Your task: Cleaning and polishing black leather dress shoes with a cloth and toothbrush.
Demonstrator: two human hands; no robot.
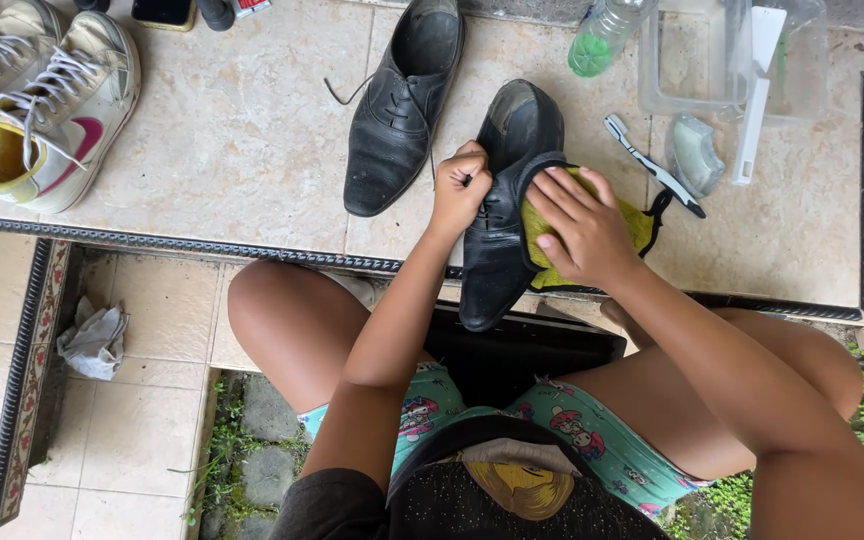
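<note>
My left hand [460, 190] grips the laced top of a black leather shoe [505, 150] that lies on the tiled step with its toe pointing toward me. Pressed flat against that shoe's right side is a yellow cloth with black trim [638, 226], under the spread fingers of my right hand [577, 222]. A second black leather shoe [402, 105] with a loose lace lies just to the left, untouched.
A pair of white sneakers [37, 100] sits at the far left. A toothbrush [652, 165], a clear plastic tub [722, 55], a green-tinted bottle [602, 35] and a white brush [757, 90] lie at the right. A crumpled rag [94, 340] is on the lower floor.
</note>
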